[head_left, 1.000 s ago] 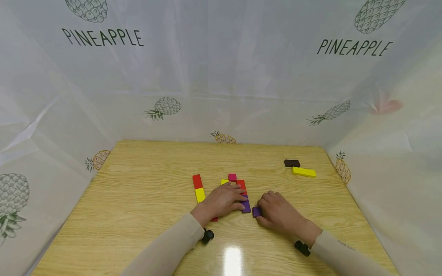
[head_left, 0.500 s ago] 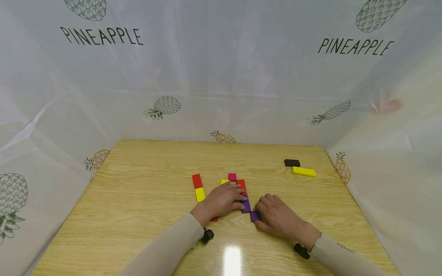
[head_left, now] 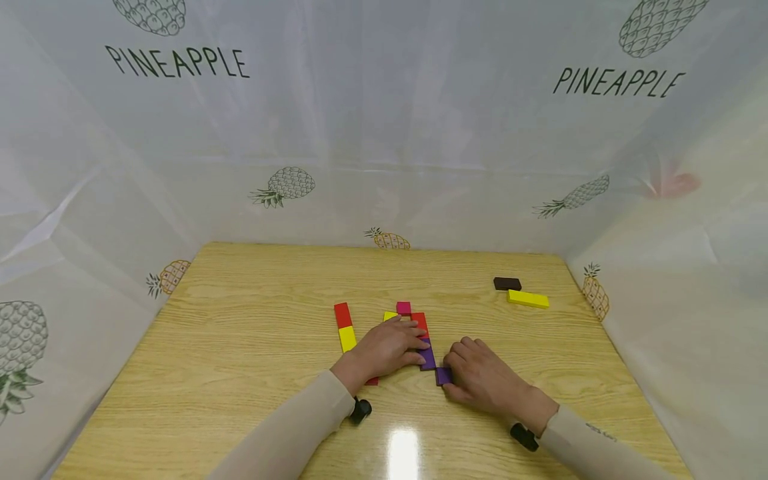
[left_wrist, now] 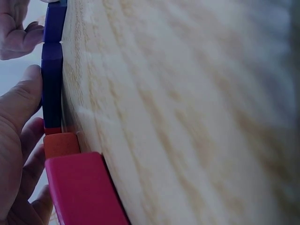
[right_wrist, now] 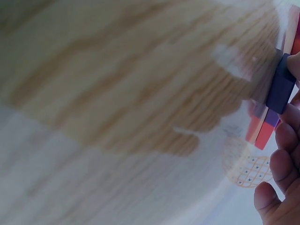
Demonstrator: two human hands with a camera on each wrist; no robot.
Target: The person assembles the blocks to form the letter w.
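My right hand [head_left: 483,373] pinches a small purple block [head_left: 443,377] on the table, thumb at one end and a finger at the other. A corner of that block meets the near end of another purple block [head_left: 427,361], which lines up with a red block [head_left: 419,322]. My left hand [head_left: 387,350] lies over this row with its fingers extended, fingertips on the red and purple blocks. In the left wrist view its thumb touches the side of the purple block [left_wrist: 52,84]. A pink block [head_left: 404,307] and a partly covered yellow block [head_left: 390,315] sit beyond the fingers.
Left of my left hand runs a slanted row with a red block [head_left: 343,315], a yellow block [head_left: 347,339] and a dark red end [head_left: 373,382], partly hidden under the wrist. A black block [head_left: 507,284] and a long yellow block [head_left: 528,299] lie at the back right.
My right hand has slid the small purple block slightly left and nearer, until its corner meets the purple block in the row. The left hand has stayed in place.
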